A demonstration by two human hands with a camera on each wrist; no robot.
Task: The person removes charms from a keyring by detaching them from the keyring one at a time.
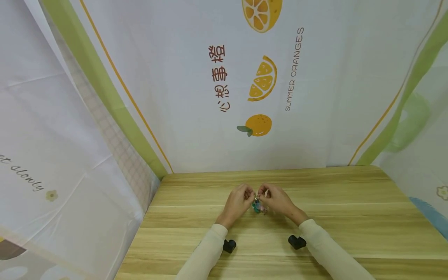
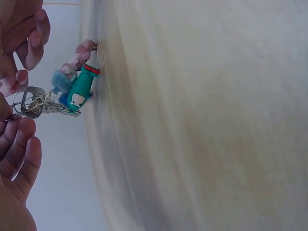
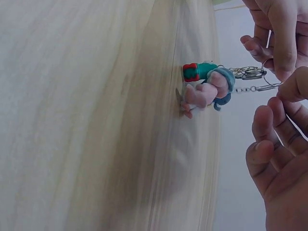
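Note:
Between my two hands, above the wooden table, hangs a key ring point(image 3: 265, 77) with keys and charms on it. My left hand point(image 1: 238, 204) pinches the ring between thumb and fingertip. From the other side, my right hand point(image 1: 279, 201) pinches at the ring with the metal clasp of a chain point(image 3: 267, 87). A silver key point(image 2: 61, 109) sticks out below. A green figurine point(image 2: 83, 85) with a red base and a pink figurine point(image 3: 208, 91) in a blue hat dangle close over the tabletop.
The wooden table point(image 1: 350, 217) reaches back to a white cloth backdrop point(image 1: 175, 97) printed with oranges. Similar cloths hang at both sides. Beside the left sleeve is a black angled piece point(image 1: 229, 245), and another black piece point(image 1: 297, 242) is by the right sleeve.

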